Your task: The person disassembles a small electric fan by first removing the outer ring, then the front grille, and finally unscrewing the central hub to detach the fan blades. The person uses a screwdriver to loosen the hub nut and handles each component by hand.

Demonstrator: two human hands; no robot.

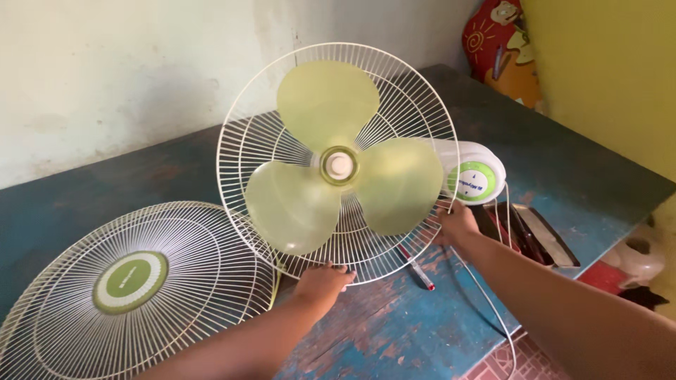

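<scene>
— What do your hands hold?
— Your left hand point(324, 280) and right hand point(456, 224) clasp the rear fan guard point(394, 84), upright on the blue table point(394, 331), green blades point(331, 158) inside.

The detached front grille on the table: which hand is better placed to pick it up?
Probably the left hand. It rests on the bottom rim of the rear guard, right beside the detached front grille. The right hand grips the guard's far edge, near the motor housing.
</scene>
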